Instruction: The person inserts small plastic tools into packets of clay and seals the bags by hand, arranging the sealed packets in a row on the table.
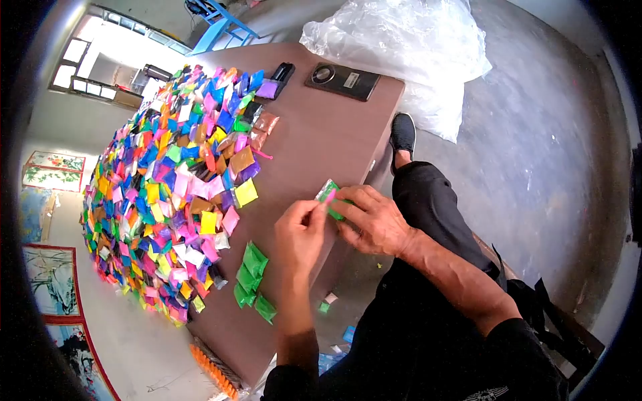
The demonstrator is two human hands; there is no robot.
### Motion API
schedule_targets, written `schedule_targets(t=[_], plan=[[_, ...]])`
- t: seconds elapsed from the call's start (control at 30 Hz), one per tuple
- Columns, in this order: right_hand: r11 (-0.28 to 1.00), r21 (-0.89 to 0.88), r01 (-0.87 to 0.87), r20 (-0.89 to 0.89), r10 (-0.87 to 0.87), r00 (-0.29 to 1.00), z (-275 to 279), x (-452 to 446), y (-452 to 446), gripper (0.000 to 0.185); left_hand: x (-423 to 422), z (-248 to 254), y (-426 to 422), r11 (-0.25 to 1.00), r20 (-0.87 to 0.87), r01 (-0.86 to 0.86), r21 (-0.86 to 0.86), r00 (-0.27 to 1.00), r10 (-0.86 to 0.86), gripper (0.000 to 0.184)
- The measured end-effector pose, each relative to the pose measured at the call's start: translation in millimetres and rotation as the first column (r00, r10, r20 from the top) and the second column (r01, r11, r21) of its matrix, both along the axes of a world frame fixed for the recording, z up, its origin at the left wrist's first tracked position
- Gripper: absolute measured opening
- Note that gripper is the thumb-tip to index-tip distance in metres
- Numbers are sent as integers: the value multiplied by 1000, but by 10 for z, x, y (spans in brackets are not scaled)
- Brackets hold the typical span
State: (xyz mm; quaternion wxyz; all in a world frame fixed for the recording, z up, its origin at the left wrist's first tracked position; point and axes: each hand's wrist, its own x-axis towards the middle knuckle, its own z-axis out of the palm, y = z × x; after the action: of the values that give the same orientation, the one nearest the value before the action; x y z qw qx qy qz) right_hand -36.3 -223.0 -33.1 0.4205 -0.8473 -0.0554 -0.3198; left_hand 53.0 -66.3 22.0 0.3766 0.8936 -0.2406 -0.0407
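Over the table's front edge, my right hand [374, 220] pinches a small green packet [332, 194] with a clear top and a bit of pink at its upper part. My left hand [301, 234] is closed right beside the packet, its thumb and forefinger pressed together at the packet's left side; whatever they grip is too small to make out. Several green packets [251, 271] lie on the brown table [294, 147] to the left of my left hand. Farther left spreads a big heap of small packets [167, 194] in many colours.
A dark phone [343, 81] lies near the table's far corner, with a black object [283, 75] beside the heap. Clear plastic sheeting [401, 47] covers part of the floor beyond. An orange fringed thing [215, 371] is at the lower left; a blue chair [221, 30] stands behind.
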Motion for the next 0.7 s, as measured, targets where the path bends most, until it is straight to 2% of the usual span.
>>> schedule_targets(t=[0.03, 0.1, 0.17, 0.23, 0.33, 0.47, 0.53, 0.63, 0.67, 0.7], plan=[[1000, -4, -8, 1, 8, 1000, -6, 10, 4, 35, 23, -38, -11, 1000, 1, -8, -4, 1000, 8, 9], [1000, -5, -10, 13, 10, 1000, -30, 13, -4, 32, 101, -124, -53, 992, 197, 123, 15, 973, -124, 8], [1000, 5, -24, -7, 24, 1000, -6, 1, -21, 32, 172, -74, -93, 992, 162, 100, 72, 981, -111, 6], [999, 19, -37, -23, 37, 999, 6, -1, -24, 31, 298, -80, -134, 973, 251, 165, 162, 947, -202, 7], [999, 10, -36, 4, 36, 999, -2, 12, -38, 30, 437, -49, -224, 955, 280, 179, 237, 929, -243, 8], [999, 7, -35, -16, 35, 999, -30, -17, -44, 28, 551, -106, -232, 966, 261, 174, 191, 940, -221, 7], [999, 14, -32, -19, 32, 999, -41, -25, -50, 27, 386, 66, -202, 990, 144, 122, 63, 981, -130, 7], [999, 21, -28, -32, 29, 999, -44, -15, -32, 27, 134, 111, -74, 984, 84, 87, 157, 991, -102, 9], [999, 21, -26, -25, 26, 999, -51, 1, -29, 27, 108, -29, -12, 989, 156, 115, 96, 979, -129, 13], [1000, 20, -23, -19, 23, 1000, -63, 15, -29, 27, 62, -63, 0, 996, 121, 69, 64, 990, -77, 13]])
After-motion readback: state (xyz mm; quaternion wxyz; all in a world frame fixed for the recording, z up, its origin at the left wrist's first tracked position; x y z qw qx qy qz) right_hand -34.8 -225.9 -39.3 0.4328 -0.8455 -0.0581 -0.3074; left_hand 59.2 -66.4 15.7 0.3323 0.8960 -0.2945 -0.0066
